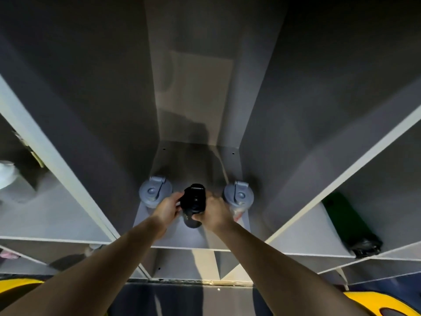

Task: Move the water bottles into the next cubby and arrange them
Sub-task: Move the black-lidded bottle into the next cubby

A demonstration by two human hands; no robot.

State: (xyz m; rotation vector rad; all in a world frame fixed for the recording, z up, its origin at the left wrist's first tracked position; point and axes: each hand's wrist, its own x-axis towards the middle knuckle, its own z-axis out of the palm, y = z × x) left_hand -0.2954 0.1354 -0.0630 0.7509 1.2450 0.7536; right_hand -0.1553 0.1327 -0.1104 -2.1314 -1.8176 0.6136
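A black water bottle (193,201) stands upright in the middle of the centre cubby (193,238), seen from above. My left hand (167,207) grips its left side and my right hand (213,212) grips its right side. A bottle with a grey flip lid (155,190) stands just left of it against the cubby's left wall. A second grey-lidded bottle (238,194) stands to the right against the right wall, its body partly hidden by my right hand. A dark green bottle with a black cap (352,225) lies on its side in the cubby to the right.
The grey shelf unit has dividers (57,160) on both sides of the centre cubby. A white object (6,174) sits in the left cubby. Lower cubbies (182,263) open below. Yellow shapes (376,302) show at the bottom corners.
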